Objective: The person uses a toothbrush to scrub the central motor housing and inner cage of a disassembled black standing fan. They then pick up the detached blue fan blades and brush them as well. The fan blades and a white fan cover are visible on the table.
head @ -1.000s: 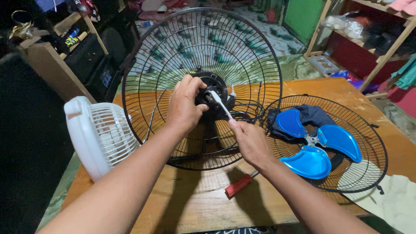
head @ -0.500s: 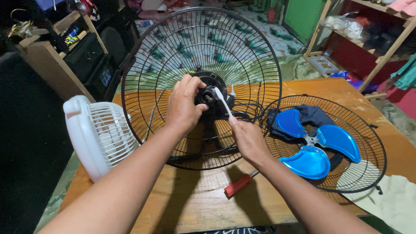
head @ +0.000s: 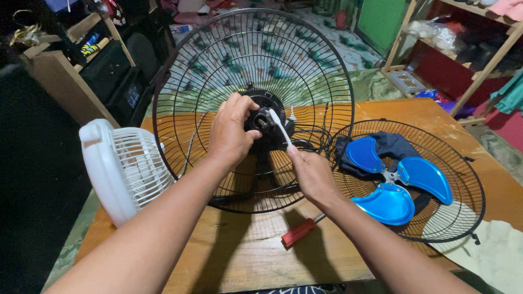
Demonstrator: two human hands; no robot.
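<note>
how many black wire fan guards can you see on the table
2. One black wire guard stands upright at the table's middle, the left hand and right hand working at its hub. The other guard lies flat to the right, holding the blue fan blade.

A wooden table (head: 256, 256) fills the near ground, lit from above so that shadows fall on its boards. Beyond the table the floor (head: 327, 32) has a pale green and white pattern, with a green panel (head: 381, 19) at its far side. Right of the table stands a wooden shelf (head: 474, 51) with a red back, and left of the table another wooden shelf (head: 65, 60) holds dark gear.
</note>
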